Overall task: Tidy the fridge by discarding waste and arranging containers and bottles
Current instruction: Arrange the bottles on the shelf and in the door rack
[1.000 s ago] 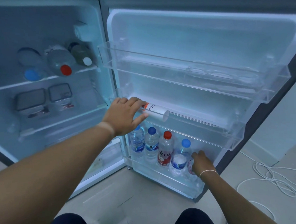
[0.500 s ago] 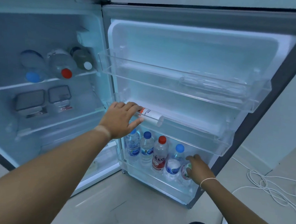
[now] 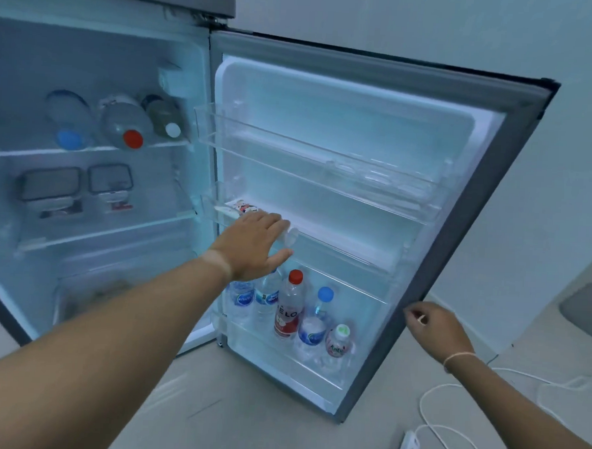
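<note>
**Reaching into the middle door shelf**

Lying on its side in the middle door shelf (image 3: 347, 258) is a clear bottle (image 3: 289, 236), its cap end pointing away from the fridge hinge. The left hand (image 3: 252, 244) rests over it, fingers spread and loosely curved on top, the thumb hanging below the shelf's front rail; whether the fingers actually grip the bottle I cannot tell. A small printed carton (image 3: 244, 206) sits just behind that hand in the same shelf.

Below the middle door shelf, the bottom door shelf (image 3: 280, 364) holds five upright bottles in a row: two with blue labels nearest the hinge, then a red-capped bottle (image 3: 288, 306), a blue-capped bottle (image 3: 317, 314) and a short green-capped bottle (image 3: 340, 341). Above the middle door shelf, the top door shelf (image 3: 325, 164) is clear plastic.

The right hand (image 3: 438, 328) is at the outer edge of the fridge door (image 3: 458, 233), level with the bottom door shelf, fingers curled closed around nothing visible.

Left of the middle door shelf, inside the fridge, three bottles lie on an upper shelf above two lidded containers (image 3: 73, 187).
</note>
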A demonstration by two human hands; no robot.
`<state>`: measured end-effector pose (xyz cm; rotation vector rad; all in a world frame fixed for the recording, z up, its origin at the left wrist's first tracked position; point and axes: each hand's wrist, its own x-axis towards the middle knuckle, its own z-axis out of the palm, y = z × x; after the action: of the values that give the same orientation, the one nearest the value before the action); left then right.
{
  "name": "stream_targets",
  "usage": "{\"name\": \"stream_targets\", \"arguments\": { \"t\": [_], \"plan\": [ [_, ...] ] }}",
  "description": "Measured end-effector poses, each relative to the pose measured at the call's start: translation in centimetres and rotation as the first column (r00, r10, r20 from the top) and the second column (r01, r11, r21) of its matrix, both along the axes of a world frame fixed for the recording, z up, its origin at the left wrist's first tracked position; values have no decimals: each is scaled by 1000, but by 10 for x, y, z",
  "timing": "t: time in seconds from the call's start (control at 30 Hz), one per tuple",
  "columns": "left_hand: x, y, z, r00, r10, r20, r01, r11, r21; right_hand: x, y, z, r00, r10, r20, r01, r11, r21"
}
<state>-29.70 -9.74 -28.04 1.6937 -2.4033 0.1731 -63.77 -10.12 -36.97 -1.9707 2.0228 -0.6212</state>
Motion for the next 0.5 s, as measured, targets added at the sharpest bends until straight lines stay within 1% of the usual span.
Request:
{"name": "stream_targets", "arguments": {
  "t": [0.07, 0.13, 0.2, 0.27, 0.33, 0.43, 0.5],
  "plan": [
    [-20, 11, 3, 1000, -31, -1, 31, 1000, 5, -6, -9, 22, 996, -70, 58, 74, 995, -60],
    [-43, 22, 7, 997, -70, 23, 69, 997, 20, -7, -14, 42, 979, -114, 172, 137, 983, -126],
    [-66, 32, 9, 997, -75, 16, 74, 996, 44, -6, -16, 60, 948, -118, 296, 175, 969, -175],
    [-83, 41, 12, 996, -14, -83, 23, 994, 103, -4, -15, 74, 907, -98, 409, 191, 963, -192],
    [-91, 47, 15, 977, 68, -202, -32, 984, 175, -3, -12, 86, 872, -74, 485, 194, 960, -202],
    [-91, 56, 19, 959, 142, -244, -87, 970, 226, -2, -6, 96, 843, -24, 537, 164, 962, -216],
    [-89, 64, 18, 950, 180, -255, -121, 966, 229, -3, 1, 98, 839, 39, 543, 107, 966, -235]
  ]
}}
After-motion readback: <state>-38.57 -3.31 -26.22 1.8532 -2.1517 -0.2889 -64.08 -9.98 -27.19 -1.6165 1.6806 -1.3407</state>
